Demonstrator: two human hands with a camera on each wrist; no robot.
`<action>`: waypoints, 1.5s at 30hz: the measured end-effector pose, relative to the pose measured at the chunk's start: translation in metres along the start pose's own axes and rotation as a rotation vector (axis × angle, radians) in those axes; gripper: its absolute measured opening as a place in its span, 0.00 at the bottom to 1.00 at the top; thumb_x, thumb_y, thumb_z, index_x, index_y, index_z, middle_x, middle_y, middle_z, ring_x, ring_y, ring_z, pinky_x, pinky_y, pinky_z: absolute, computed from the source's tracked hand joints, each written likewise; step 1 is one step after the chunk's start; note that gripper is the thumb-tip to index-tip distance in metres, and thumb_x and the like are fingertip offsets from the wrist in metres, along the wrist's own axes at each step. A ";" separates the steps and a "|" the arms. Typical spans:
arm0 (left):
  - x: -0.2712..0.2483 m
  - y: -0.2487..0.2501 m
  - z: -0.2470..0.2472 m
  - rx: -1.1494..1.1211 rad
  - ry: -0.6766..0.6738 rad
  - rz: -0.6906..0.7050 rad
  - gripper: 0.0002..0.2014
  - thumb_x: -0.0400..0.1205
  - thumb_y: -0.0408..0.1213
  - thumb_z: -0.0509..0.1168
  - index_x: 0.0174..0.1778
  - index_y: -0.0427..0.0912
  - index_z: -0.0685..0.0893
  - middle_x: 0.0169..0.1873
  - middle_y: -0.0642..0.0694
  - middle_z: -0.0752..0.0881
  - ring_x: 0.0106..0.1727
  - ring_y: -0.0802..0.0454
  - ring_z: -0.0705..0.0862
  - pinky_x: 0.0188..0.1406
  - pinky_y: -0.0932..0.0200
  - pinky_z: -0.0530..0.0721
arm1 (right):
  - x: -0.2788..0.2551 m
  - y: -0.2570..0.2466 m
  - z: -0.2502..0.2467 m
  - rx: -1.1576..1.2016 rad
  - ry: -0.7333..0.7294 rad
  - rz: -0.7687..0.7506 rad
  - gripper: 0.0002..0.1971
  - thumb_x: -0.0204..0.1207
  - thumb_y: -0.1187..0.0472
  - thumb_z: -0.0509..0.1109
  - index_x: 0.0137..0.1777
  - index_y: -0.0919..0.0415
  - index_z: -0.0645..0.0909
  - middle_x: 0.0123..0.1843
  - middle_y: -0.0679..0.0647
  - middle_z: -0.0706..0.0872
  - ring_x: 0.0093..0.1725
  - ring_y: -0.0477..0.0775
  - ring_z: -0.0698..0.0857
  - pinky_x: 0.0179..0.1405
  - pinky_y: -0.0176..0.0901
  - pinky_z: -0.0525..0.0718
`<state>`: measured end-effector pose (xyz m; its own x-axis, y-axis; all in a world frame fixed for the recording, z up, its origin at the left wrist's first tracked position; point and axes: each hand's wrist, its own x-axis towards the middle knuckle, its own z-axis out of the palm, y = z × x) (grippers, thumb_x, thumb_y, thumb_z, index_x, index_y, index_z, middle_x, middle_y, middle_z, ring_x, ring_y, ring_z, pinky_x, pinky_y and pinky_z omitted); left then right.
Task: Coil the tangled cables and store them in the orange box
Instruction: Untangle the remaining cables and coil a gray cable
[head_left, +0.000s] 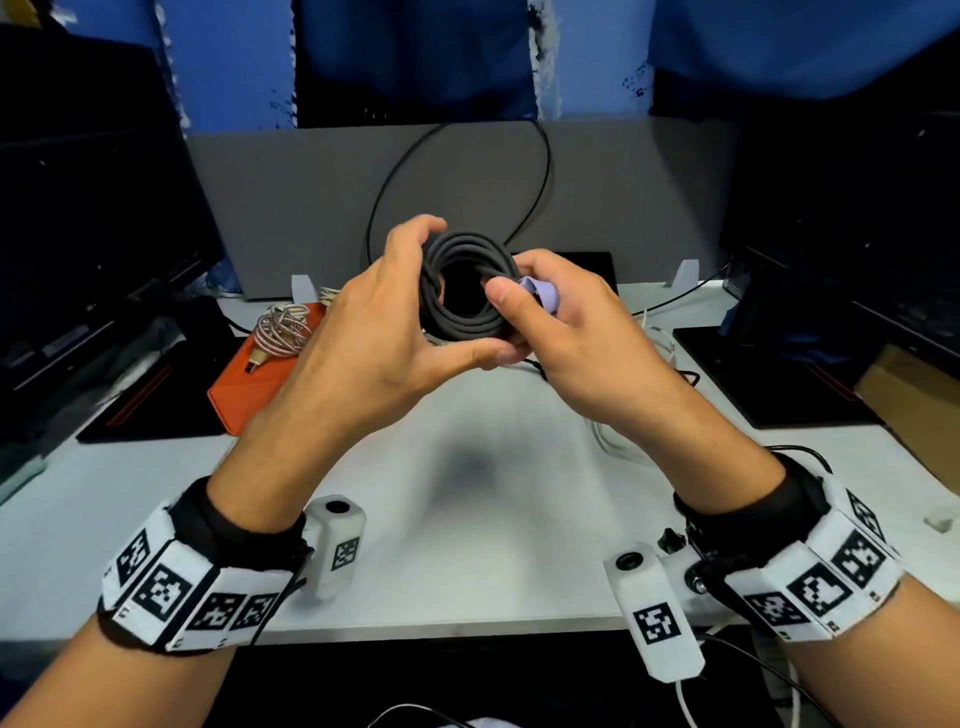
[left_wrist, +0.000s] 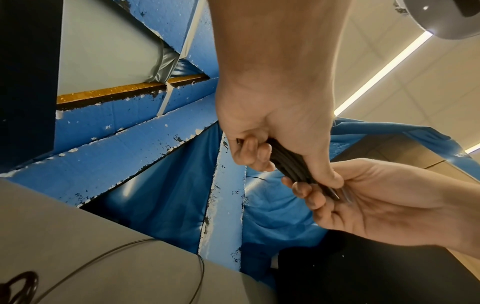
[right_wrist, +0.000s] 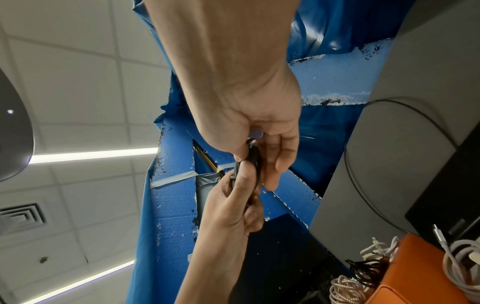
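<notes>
A coil of dark grey cable (head_left: 467, 291) hangs above the middle of the white table (head_left: 467, 545). My left hand (head_left: 415, 312) grips its left side, thumb underneath and fingers curled over the top. My right hand (head_left: 511, 322) pinches the right side with thumb and fingers and also holds a lilac piece (head_left: 540, 293) against it. In the left wrist view the coil (left_wrist: 288, 162) runs through my left hand (left_wrist: 272, 152). The right wrist view shows the right hand (right_wrist: 257, 162) on the coil (right_wrist: 253, 158). The orange box (head_left: 249, 384) lies at the back left with a braided cable coil (head_left: 283, 327) on it.
A thin black cable (head_left: 540, 171) loops up the grey partition behind the hands. White cable (head_left: 623, 441) lies on the table under the right forearm. Dark monitors (head_left: 78, 218) and black mats flank both sides. More coils, white (right_wrist: 462, 265) and black (right_wrist: 369, 267), sit at the orange box (right_wrist: 415, 273).
</notes>
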<state>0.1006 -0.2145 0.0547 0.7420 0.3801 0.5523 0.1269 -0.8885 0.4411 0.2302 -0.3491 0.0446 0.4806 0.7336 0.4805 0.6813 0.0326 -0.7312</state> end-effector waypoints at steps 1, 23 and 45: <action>-0.001 0.000 0.000 0.000 0.015 0.007 0.52 0.63 0.73 0.71 0.80 0.51 0.66 0.58 0.64 0.80 0.56 0.69 0.76 0.50 0.84 0.72 | 0.000 -0.001 0.001 0.004 0.005 0.004 0.10 0.90 0.48 0.64 0.50 0.52 0.79 0.35 0.45 0.88 0.37 0.44 0.87 0.40 0.49 0.86; 0.002 -0.008 -0.002 0.172 -0.187 0.029 0.46 0.71 0.71 0.68 0.83 0.61 0.56 0.43 0.51 0.88 0.42 0.54 0.86 0.50 0.44 0.87 | 0.004 0.001 -0.014 0.036 -0.012 0.107 0.16 0.91 0.51 0.64 0.54 0.65 0.83 0.43 0.54 0.94 0.41 0.47 0.95 0.53 0.58 0.93; 0.003 -0.019 0.005 0.026 -0.106 0.096 0.40 0.75 0.72 0.65 0.79 0.62 0.59 0.46 0.45 0.91 0.47 0.46 0.90 0.48 0.41 0.88 | 0.002 0.005 0.007 -0.032 0.159 0.058 0.19 0.88 0.44 0.62 0.50 0.60 0.81 0.36 0.51 0.90 0.37 0.46 0.91 0.44 0.56 0.90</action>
<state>0.1035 -0.1982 0.0448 0.8165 0.2654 0.5127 0.0684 -0.9263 0.3705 0.2307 -0.3424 0.0391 0.5993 0.6169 0.5102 0.6660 -0.0307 -0.7453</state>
